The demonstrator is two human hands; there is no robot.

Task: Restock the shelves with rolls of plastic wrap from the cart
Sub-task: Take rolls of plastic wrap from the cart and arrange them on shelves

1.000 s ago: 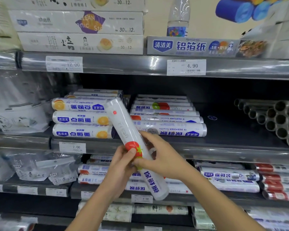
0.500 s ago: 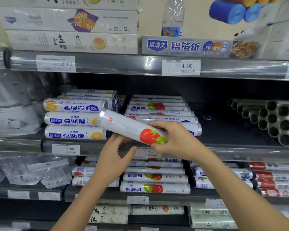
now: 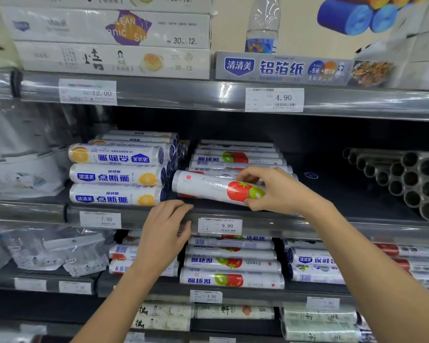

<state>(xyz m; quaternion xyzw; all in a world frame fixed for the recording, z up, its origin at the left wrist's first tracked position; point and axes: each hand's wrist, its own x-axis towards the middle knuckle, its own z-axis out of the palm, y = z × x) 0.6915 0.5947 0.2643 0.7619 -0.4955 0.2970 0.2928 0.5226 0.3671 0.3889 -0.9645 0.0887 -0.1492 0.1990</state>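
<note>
a roll of plastic wrap (image 3: 215, 188), printed with a tomato, is gripped at its right end by the right hand (image 3: 275, 191), with fingers curled over the top and the thumb underneath. it is held almost level at the front of the middle shelf (image 3: 332, 225), just before a stack of like rolls (image 3: 235, 157) and beside the orange-printed rolls (image 3: 116, 177). the left hand (image 3: 164, 233) is held loose and empty at the shelf's front edge, near the 9.90 price tag (image 3: 220, 226).
</note>
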